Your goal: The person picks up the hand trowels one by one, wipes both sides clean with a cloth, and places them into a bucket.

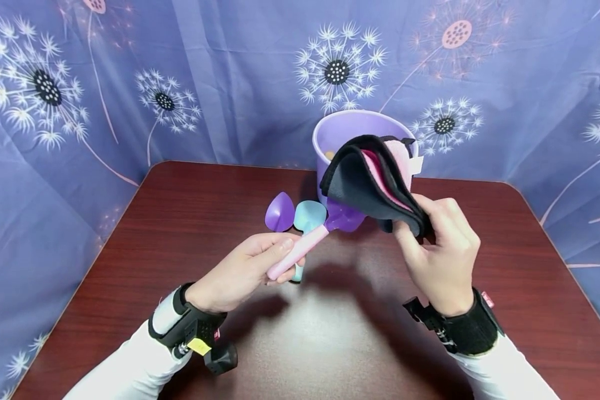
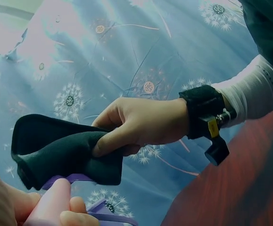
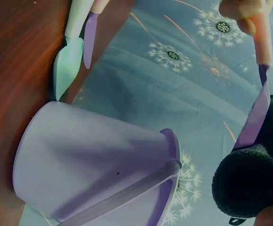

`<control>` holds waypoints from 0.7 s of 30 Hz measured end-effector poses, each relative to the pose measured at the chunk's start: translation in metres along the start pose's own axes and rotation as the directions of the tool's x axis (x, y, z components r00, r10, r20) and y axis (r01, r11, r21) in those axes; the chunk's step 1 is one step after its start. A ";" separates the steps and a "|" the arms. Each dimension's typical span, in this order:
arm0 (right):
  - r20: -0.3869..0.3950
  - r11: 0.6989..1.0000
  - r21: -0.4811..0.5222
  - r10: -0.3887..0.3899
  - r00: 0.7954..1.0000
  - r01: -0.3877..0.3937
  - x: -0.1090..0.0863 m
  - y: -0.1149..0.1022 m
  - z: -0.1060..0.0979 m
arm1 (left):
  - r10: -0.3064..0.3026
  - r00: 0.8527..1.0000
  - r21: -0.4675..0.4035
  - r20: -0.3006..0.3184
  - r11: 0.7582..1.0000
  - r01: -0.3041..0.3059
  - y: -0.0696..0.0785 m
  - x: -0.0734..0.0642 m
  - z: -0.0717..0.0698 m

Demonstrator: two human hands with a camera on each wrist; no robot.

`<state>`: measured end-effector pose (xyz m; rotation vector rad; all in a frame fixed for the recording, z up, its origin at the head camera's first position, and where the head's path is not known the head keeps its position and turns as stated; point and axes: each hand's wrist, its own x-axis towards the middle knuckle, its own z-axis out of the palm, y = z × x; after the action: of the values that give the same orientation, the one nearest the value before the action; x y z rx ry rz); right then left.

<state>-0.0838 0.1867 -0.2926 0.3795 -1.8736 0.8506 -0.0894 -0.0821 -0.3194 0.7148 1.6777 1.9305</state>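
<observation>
My left hand (image 1: pixel 245 272) grips the pink handle of a purple-headed toy shovel (image 1: pixel 300 251), its head raised over the table. In my right hand (image 1: pixel 442 250) I pinch a folded dark grey cloth (image 1: pixel 362 178) with black edging and pink layers inside. The cloth lies against the shovel's purple head (image 3: pixel 255 123) and covers part of it. Behind them stands a light purple bucket (image 1: pixel 325 133), partly hidden by the cloth. In the left wrist view, the right thumb presses the cloth (image 2: pixel 75 157) from one side.
A turquoise toy scoop (image 1: pixel 310 214) and a purple-headed tool (image 1: pixel 280 213) lie on the dark red wooden table (image 1: pixel 180 216), left of the bucket. A blue curtain (image 1: pixel 250 66) with dandelion prints hangs behind and at the sides. The bucket's handle (image 3: pixel 127 194) hangs along its side.
</observation>
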 end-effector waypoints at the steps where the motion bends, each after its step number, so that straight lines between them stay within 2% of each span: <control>1: 0.001 1.000 0.008 -0.014 1.000 0.014 -0.002 0.000 0.001 | -0.005 1.000 -0.022 -0.002 1.000 0.005 -0.001 0.000 0.000; 8: 0.053 0.994 0.039 -0.108 0.993 0.106 -0.016 0.000 0.007 | -0.007 1.000 -0.133 -0.020 0.991 0.004 -0.005 0.003 0.002; 14: 0.113 0.984 0.030 -0.180 0.977 0.178 -0.026 0.002 0.012 | -0.022 0.999 -0.152 -0.034 0.988 0.016 -0.009 0.003 0.002; 21: 0.129 0.971 0.077 -0.235 0.963 0.227 -0.031 0.000 0.014 | -0.030 0.998 -0.172 -0.052 0.985 0.021 -0.012 0.003 0.003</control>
<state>-0.0790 0.1732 -0.3240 0.6970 -1.8864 0.7402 -0.0888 -0.0763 -0.3312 0.5767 1.5204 2.0634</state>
